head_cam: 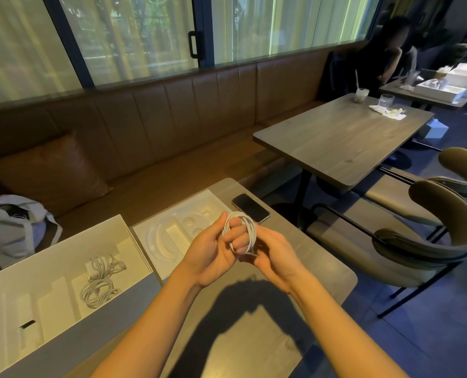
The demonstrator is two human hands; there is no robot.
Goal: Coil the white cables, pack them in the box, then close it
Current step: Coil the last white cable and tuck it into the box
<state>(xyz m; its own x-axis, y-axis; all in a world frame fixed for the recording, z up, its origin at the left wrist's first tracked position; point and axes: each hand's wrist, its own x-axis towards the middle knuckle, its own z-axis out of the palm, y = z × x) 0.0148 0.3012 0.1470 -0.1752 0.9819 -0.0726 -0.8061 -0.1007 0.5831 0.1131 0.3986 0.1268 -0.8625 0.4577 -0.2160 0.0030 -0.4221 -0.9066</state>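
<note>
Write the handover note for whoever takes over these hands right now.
Left hand: white cable wound round its fingers, thumb pinching it.
Right hand: grips the coil's lower edge.
Box: open, on the left of the table, with coiled cables inside; moulded tray beside it.
Done: some cables packed.
Left: finish this coil, pack it, close the box.

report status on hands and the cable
Both busy: left hand and right hand grip the white cable coil above the table. More coils already in the open box. Nothing blocking; phone lies clear.
</note>
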